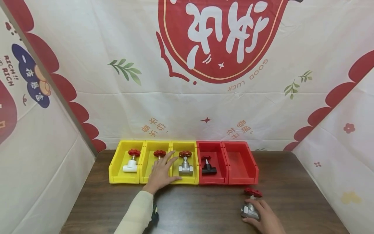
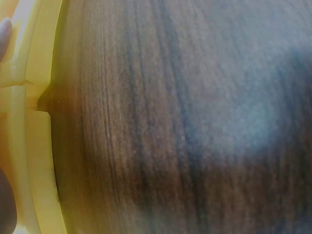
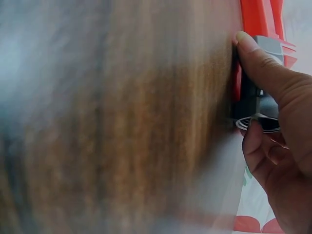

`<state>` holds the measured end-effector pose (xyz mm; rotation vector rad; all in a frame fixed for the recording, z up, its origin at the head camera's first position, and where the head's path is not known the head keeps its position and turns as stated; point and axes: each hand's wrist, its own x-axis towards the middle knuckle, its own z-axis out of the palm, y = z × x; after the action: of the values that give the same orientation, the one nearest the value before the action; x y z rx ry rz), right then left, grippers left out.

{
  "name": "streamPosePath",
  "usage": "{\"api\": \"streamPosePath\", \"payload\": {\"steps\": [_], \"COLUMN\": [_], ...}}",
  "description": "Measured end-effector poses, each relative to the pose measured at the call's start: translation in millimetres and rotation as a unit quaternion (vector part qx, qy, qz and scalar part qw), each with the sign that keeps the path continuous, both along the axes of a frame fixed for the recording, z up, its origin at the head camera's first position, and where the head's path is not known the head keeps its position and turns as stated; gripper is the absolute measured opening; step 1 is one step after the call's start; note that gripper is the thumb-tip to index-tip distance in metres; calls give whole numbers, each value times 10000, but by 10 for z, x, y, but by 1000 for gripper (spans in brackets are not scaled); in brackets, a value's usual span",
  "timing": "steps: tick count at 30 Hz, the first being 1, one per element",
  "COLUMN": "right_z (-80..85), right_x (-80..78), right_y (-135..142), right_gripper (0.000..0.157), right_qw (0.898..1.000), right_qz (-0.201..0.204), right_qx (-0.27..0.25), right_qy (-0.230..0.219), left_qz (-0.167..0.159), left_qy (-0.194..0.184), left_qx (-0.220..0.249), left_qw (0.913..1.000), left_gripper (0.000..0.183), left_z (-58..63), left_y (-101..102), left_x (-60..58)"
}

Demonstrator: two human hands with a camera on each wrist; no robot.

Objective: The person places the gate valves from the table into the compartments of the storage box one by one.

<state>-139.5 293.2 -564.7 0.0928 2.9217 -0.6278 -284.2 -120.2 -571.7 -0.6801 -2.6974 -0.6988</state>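
My left hand [image 1: 161, 173] reaches over the second and third yellow bins, its fingers spread and extended. Beside its fingertips, a metal valve with a red handwheel [image 1: 185, 167] stands in the third yellow bin [image 1: 194, 146]; whether they touch cannot be told. Partly behind that hand is another red-wheeled valve [image 1: 159, 153] in the second yellow bin. In the left wrist view only a fingertip [image 2: 5, 35] shows at the yellow bin edge [image 2: 41, 146]. My right hand [image 1: 266, 217] grips a silver metal valve [image 1: 249, 212] with a red handwheel in front of the rightmost red bin [image 1: 242, 179].
The leftmost yellow bin [image 1: 124, 179] holds a white valve [image 1: 130, 167] with a red handwheel. In the left red bin [image 1: 211, 180] lies a black valve [image 1: 208, 169]. The bins stand side by side at the back of the wooden table [image 1: 204, 208], before a printed cloth [image 1: 187, 107].
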Motion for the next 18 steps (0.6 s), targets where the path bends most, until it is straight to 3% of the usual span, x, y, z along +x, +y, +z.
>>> {"api": "streamPosePath", "payload": {"steps": [18], "right_z": [68], "right_x": [-36], "right_y": [10], "right_gripper": [76], "right_qw": [9999], "right_qz": [53], "right_qx": [59], "right_qy": [-135], "left_qz": [9], "left_qy": [-1], "left_qx": [39], "left_qw": [10000], "left_gripper": [86], "left_z": [-11], "left_y": [2], "left_x": [-6]}}
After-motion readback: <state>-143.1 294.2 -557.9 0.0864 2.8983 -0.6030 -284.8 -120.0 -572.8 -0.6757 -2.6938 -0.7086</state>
